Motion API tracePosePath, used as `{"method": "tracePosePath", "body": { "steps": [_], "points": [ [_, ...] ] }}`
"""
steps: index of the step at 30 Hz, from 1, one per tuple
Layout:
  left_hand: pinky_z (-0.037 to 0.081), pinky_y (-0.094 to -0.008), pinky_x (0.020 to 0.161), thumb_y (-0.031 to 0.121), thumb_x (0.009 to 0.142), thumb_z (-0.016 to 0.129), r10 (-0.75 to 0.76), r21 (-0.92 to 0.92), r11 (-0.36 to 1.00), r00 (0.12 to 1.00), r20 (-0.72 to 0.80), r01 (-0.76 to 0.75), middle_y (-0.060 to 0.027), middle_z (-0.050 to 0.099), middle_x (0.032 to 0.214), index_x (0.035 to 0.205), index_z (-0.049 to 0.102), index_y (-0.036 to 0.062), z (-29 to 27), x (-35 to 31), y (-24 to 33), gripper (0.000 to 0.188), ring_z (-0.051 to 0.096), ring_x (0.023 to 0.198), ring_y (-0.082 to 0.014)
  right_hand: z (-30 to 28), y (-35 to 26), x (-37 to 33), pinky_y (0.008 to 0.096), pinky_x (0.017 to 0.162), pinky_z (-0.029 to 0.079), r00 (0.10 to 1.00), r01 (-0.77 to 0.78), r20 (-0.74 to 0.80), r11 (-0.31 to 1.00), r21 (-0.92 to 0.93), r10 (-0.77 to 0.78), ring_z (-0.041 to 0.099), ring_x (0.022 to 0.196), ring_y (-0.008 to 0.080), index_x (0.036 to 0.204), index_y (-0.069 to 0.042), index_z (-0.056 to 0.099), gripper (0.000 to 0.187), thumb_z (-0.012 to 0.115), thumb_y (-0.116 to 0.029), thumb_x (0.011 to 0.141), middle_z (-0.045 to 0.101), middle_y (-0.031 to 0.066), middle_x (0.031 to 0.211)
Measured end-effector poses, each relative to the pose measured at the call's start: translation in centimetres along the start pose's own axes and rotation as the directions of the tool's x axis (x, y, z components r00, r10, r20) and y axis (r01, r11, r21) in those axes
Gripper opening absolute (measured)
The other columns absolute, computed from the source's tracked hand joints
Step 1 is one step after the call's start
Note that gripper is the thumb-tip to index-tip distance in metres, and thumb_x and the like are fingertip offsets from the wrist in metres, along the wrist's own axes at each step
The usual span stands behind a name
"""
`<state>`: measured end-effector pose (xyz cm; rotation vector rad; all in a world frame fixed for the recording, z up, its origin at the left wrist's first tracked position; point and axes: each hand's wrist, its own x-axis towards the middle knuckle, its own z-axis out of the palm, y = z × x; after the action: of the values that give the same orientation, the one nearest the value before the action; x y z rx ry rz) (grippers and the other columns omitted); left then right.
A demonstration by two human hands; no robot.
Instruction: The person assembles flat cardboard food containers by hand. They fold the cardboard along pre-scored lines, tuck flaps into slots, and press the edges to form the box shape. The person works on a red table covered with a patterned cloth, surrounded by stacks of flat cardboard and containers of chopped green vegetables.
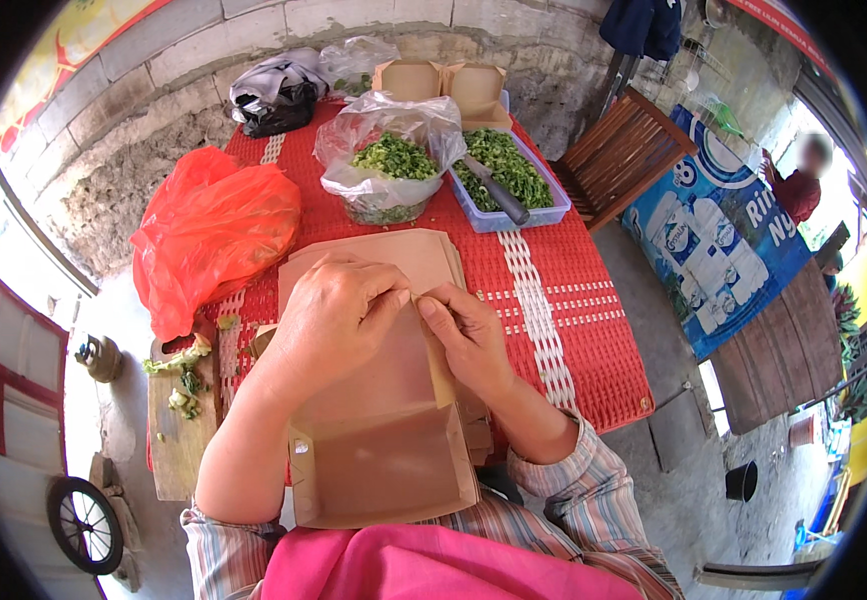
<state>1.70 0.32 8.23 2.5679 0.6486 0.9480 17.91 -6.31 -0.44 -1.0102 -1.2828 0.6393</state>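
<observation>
A brown cardboard food box (386, 462) is in front of me, its near tray part standing up with raised walls and its lid part stretching away from me. My left hand (339, 312) reaches over the lid, its fingers pinched together at the lid's far right corner. My right hand (469, 342) grips the same corner from the right, thumb on the narrow side flap (438, 368). The fingertips of both hands nearly meet there. Beneath the box lies a stack of flat brown cardboard blanks (404, 250), partly hidden by my hands and the box.
On the red woven table (594, 330) stand a clear bag of chopped greens (394, 160) and a blue basket (519, 218) of greens with a knife (499, 190) on it. A red plastic bag (214, 230) lies left, beyond a wooden board (182, 440) with vegetable scraps.
</observation>
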Motion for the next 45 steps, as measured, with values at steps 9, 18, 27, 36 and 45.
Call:
{"method": "tracePosePath", "body": {
  "steps": [9,18,27,36,45],
  "points": [
    [0.048,-0.0451,0.08,0.01,0.083,0.064,0.131,0.03,0.991,0.991,0.017,-0.132,-0.0119,0.063,0.071,0.083,0.065,0.0036,0.3,0.4,0.1,0.006,0.062,0.075,-0.0341,-0.4,-0.5,0.0,0.0235,0.05,0.034,0.995,0.095,-0.006,0.991,-0.091,-0.096,0.042,0.058,0.0042,0.087,0.0,0.064,0.01,0.063,-0.008,0.093,0.051,0.0002,0.064],
    [0.041,-0.0418,0.098,0.012,0.086,0.063,0.021,0.139,0.99,0.95,-0.312,0.024,-0.0139,0.066,0.1,0.1,0.065,0.0024,-1.7,-0.9,1.2,0.017,0.06,0.099,-0.0322,-0.5,0.5,0.2,0.02,0.056,0.035,1.0,0.015,-0.02,1.0,0.007,-0.015,0.042,0.066,0.0017,0.092,-0.001,0.063,0.008,0.059,-0.007,0.096,0.051,-0.0053,0.072],
    [0.047,-0.0283,0.087,0.006,0.098,0.051,-0.558,-0.564,0.72,0.82,-0.125,0.404,-0.011,0.065,0.109,0.131,0.053,0.0022,-0.9,-9.9,-4.5,0.033,0.059,0.1,-0.0128,-0.7,-1.7,1.4,0.0243,0.067,0.043,0.996,0.024,0.088,0.979,-0.204,-0.007,0.055,0.076,0.0091,0.099,-0.004,0.065,0.013,0.056,-0.014,0.098,0.06,0.0008,0.081],
    [0.048,-0.043,0.089,-0.005,0.093,0.041,-0.401,-0.168,0.916,0.836,-0.374,0.364,-0.0287,0.062,0.109,0.138,0.043,0.0002,1.0,-10.0,-4.0,0.045,0.062,0.101,-0.0438,4.8,-8.3,4.7,0.0373,0.083,0.048,0.663,0.748,0.634,0.349,-0.564,-0.397,0.06,0.093,0.0237,0.106,-0.006,0.065,0.021,0.064,-0.013,0.086,0.063,0.008,0.094],
    [0.043,-0.0327,0.102,0.011,0.102,0.043,-0.501,-0.844,0.524,0.842,-0.199,0.113,-0.0161,0.055,0.131,0.141,0.04,-0.0062,1.6,-12.2,-4.3,0.043,0.054,0.119,-0.0209,8.2,-6.0,5.2,0.0372,0.075,0.052,0.671,0.701,0.683,0.547,-0.459,-0.287,0.063,0.087,0.0279,0.098,-0.001,0.064,0.018,0.063,-0.012,0.084,0.063,0.0104,0.094]
  ]
}}
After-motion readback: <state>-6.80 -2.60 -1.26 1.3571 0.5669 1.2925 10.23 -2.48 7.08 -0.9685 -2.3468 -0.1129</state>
